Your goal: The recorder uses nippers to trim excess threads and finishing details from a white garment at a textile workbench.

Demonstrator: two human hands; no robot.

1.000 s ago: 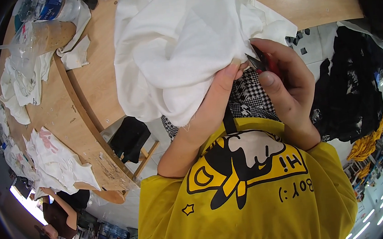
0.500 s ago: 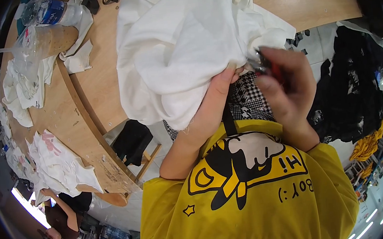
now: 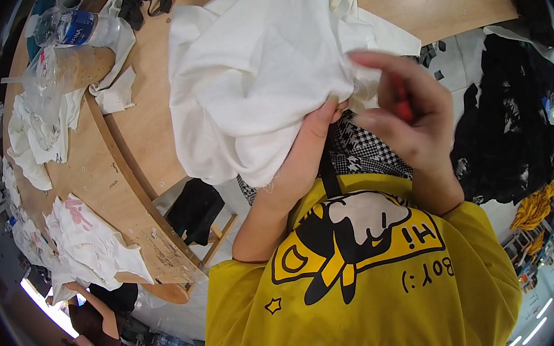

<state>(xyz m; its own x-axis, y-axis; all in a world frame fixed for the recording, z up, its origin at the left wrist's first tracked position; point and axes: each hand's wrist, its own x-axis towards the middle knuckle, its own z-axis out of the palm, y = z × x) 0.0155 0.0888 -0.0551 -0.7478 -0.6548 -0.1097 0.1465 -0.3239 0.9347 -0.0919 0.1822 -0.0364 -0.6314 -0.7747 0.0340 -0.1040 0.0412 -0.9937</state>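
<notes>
The left hand (image 3: 316,126) is clenched on the lower edge of a crumpled white cloth (image 3: 260,68), while the right hand (image 3: 411,116), just beside it, is curled around a small red tool (image 3: 401,97), blurred, close to the cloth's right fold. The cloth is heaped over the near edge of a curved wooden table (image 3: 146,129), hanging toward the person's yellow shirt (image 3: 361,285). Bare wood shows left of the cloth; farther left lie a plastic bottle (image 3: 76,25) and white fabric scraps (image 3: 87,241), and dark garments (image 3: 506,131) crowd the floor at right.
</notes>
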